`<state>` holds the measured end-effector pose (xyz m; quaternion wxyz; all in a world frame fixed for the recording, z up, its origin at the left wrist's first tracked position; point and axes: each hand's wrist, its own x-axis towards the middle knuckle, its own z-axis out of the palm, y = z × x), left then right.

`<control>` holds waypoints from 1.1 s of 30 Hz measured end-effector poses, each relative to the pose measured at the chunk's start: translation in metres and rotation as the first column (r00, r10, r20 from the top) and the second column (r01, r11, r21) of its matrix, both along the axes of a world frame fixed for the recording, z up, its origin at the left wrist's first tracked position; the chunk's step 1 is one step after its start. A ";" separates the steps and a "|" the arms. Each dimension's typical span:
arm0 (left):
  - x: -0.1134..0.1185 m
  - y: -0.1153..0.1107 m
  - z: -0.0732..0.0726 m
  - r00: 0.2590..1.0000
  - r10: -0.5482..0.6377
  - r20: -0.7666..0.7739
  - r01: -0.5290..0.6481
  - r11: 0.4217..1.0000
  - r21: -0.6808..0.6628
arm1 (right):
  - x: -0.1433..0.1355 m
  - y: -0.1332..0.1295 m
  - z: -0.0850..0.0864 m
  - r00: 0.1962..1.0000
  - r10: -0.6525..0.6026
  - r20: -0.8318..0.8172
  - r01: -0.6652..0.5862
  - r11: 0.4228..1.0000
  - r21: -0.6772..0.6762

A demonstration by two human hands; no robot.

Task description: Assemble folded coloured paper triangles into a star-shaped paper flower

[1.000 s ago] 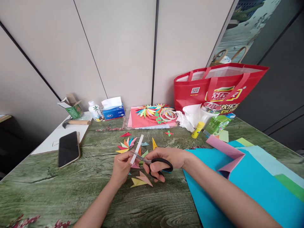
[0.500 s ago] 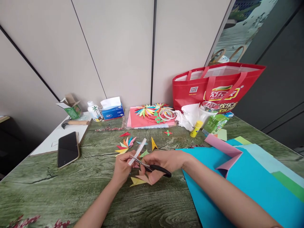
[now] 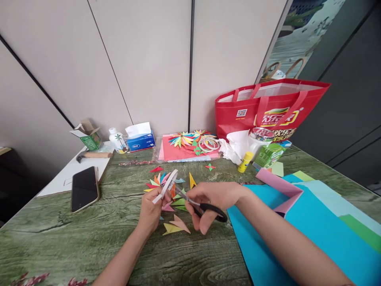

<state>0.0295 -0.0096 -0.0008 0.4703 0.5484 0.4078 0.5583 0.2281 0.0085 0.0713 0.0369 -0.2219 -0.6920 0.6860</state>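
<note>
A narrow white paper strip [image 3: 169, 183], its upper end curling over, stands above the middle of the desk [image 3: 104, 234], pinched between the fingertips of the left hand [image 3: 151, 208]. That forearm slants up from the near side. The right hand [image 3: 208, 198], wrist bent, grasps black-handled scissors [image 3: 212, 207] with fingers curled; the blades point at the strip, contact unclear. Its forearm crosses above a blue sheet [image 3: 321, 222] toward the desk's right edge. Beneath the hands lie folded papers, including a yellow piece [image 3: 172, 228]. A phone [image 3: 85, 188] lies near the left edge; a red bag [image 3: 250, 113] stands along the back edge.
</note>
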 end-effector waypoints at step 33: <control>0.008 -0.014 0.013 0.982 -0.127 -0.142 0.140 0.987 0.083 | -0.032 -0.017 -0.009 0.590 -0.740 -0.323 0.769 0.637 -0.055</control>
